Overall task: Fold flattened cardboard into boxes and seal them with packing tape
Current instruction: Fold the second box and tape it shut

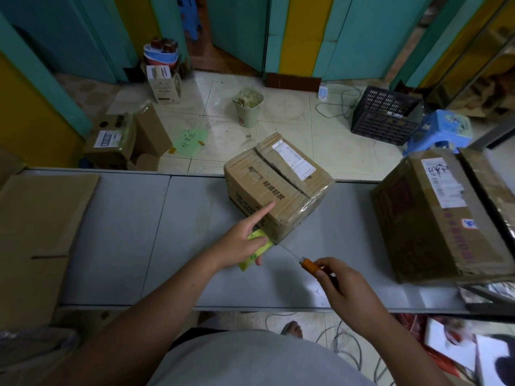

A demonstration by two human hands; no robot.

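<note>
Left arm stretches long from the lower left, the left hand (242,243) low over the grey worktop (133,232), index finger straight, its tip touching the near side of the taped box (278,188). Right arm comes in bent from the lower right, the right hand (345,285) hovering closer to the body. The box sits corner-on by the worktop's far edge. Bare surface lies open to its left as far as the flat cardboard (41,232), and a larger box (434,215) stands well apart on the right end. Left grip: thumb and curled fingers hold a yellow-green piece (257,235) at the box's low near corner. Right grip is narrow, fingertips pinching an orange-handled tool (310,267). A thin line runs from its tip to that corner, blade or tape strand, I cannot tell.
</note>
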